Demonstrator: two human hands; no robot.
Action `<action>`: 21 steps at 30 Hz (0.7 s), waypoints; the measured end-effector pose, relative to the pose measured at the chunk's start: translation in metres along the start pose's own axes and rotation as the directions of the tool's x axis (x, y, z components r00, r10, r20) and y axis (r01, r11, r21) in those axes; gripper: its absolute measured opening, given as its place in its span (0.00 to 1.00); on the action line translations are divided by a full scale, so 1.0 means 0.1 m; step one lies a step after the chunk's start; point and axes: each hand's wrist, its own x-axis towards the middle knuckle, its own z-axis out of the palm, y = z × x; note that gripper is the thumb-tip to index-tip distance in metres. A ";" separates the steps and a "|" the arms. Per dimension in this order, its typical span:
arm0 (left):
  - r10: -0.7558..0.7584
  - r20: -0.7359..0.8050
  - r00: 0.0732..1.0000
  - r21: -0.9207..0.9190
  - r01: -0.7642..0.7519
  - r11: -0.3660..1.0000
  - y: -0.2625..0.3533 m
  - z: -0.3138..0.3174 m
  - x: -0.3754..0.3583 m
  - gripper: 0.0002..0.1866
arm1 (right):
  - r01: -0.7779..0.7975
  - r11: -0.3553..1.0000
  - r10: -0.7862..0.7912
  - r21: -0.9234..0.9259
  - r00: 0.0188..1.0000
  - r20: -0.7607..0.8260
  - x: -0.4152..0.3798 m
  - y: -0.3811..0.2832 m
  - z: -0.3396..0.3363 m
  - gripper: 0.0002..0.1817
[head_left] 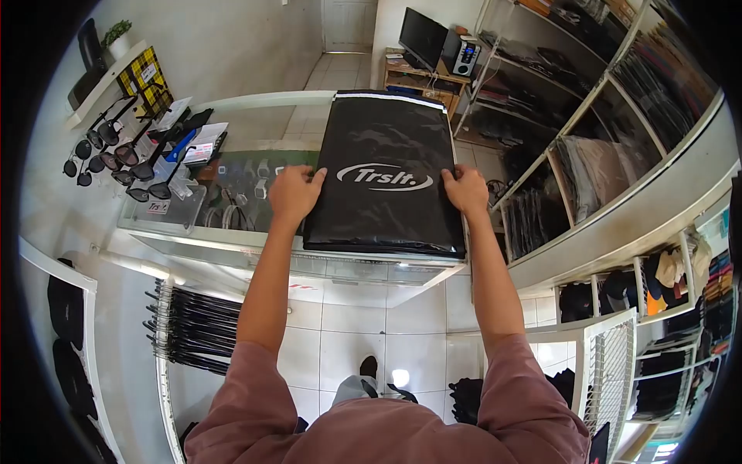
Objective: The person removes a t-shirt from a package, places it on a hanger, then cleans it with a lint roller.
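Note:
A stack of black plastic mailer bags [379, 143], printed with a white "Trslt." logo, lies flat on the glass display counter [255, 240]. A white strip runs along its far edge. My left hand [294, 193] grips the left side of the stack, its thumb against the edge and its fingers curled. On the opposite side my right hand [467, 189] holds the right edge, thumb on the black plastic and fingers bent. The undersides of both hands are hidden, so how far the fingers reach beneath the bags cannot be seen.
Sunglasses [127, 158] hang on a rack at the counter's left, near papers [205, 143]. Watches [263, 174] show under the glass. A monitor [422, 39] and speaker [465, 57] stand behind. Shelves of packed clothes [595, 174] line the right; black hangers [197, 325] hang lower left.

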 end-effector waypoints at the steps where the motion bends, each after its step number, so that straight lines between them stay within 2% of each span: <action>1: 0.026 -0.017 1.000 -0.027 -0.026 0.999 0.03 0.00 -0.09 0.22 | -0.013 1.000 0.013 -0.002 1.000 -0.002 -0.07 0.00 -0.01 0.26; 5: 0.067 -0.042 0.997 -0.013 -0.067 0.998 -0.02 0.06 -0.11 0.21 | 0.028 1.000 -0.028 -0.005 0.999 -0.040 -0.07 -0.05 0.05 0.25; 7: 0.115 -0.040 0.993 0.023 -0.114 0.993 -0.02 0.05 -0.12 0.24 | 0.039 0.999 -0.039 0.004 0.998 -0.041 -0.08 -0.01 0.04 0.25; 11: 0.102 -0.043 0.994 0.046 -0.100 0.994 -0.05 -0.06 -0.24 0.25 | 0.044 0.999 -0.044 0.028 0.999 -0.021 -0.31 0.08 -0.06 0.24; 14: 0.130 0.009 0.991 0.015 -0.130 0.991 -0.12 -0.07 -0.33 0.25 | 0.048 0.998 -0.048 0.027 0.999 -0.009 -0.57 0.03 -0.18 0.24; 16: 0.137 -0.020 0.990 -0.040 -0.137 0.990 -0.12 -0.08 -0.39 0.25 | 0.054 0.998 -0.054 0.023 0.998 -0.018 -0.68 0.04 -0.19 0.24; 18: 0.104 -0.036 0.994 -0.035 -0.105 0.994 -0.09 -0.15 -0.50 0.25 | 0.105 0.994 -0.102 0.017 0.986 -0.128 -0.74 0.07 -0.18 0.24; 21: 0.080 -0.066 0.995 -0.012 -0.081 0.997 -0.14 -0.27 -0.74 0.24 | 0.132 0.989 -0.128 0.062 0.989 -0.077 -1.02 0.14 -0.34 0.24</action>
